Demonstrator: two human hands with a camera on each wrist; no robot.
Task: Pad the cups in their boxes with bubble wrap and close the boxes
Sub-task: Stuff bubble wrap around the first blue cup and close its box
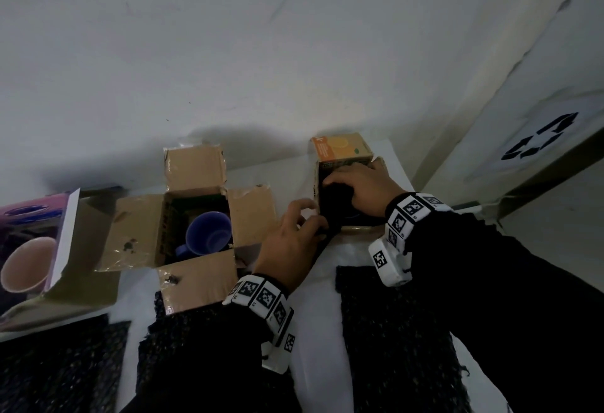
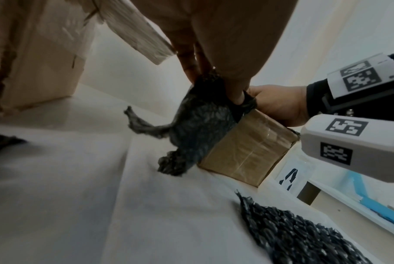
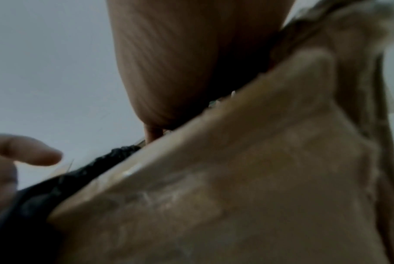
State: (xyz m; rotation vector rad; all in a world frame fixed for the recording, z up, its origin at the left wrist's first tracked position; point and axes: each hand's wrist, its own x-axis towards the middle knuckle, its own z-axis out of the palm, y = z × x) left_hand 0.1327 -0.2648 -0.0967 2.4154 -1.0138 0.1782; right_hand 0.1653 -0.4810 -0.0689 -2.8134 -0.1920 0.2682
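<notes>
Right hand (image 1: 362, 188) and left hand (image 1: 294, 242) at small brown box (image 2: 245, 151), black bubble wrap (image 2: 200, 121) partly inside.

Right hand: fingers curled down into the box opening, pressing the wrap. Left hand: at the box's left edge, thumb and fingers pinching the wrap's hanging end. Orange box (image 1: 341, 148) directly behind the small brown box. Open carton (image 1: 196, 229) to its left, flaps spread, blue cup (image 1: 209, 233) inside. Purple box (image 1: 36, 239) with pale cup (image 1: 27, 265) further left. Spare wrap sheet (image 1: 392, 331) lying in front, on white table (image 1: 313, 314).
</notes>
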